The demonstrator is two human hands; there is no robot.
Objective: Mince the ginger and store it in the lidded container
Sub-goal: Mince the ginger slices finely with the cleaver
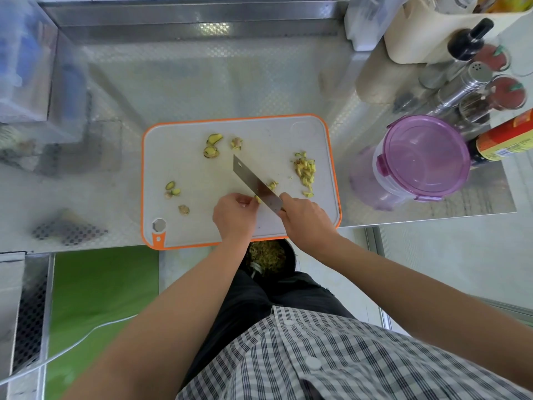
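A white cutting board [202,226] with an orange rim lies on the steel counter. My right hand [302,219] grips the handle of a cleaver [253,184], its blade slanting up to the left over the board. My left hand [235,215] pinches a small ginger piece [257,199] against the blade's left side. A pile of cut ginger strips [305,170] lies near the board's right edge. Peel scraps [212,145] and smaller bits [173,189] are scattered at the top and left. The container with its purple lid [424,158] on stands to the right of the board.
Spice shakers [461,85], jars and a sauce bottle [501,140] crowd the counter's right rear. A cream holder [427,33] stands behind them. Below the counter edge sits a bin [268,259] with scraps. A green mat [101,298] covers the floor at left.
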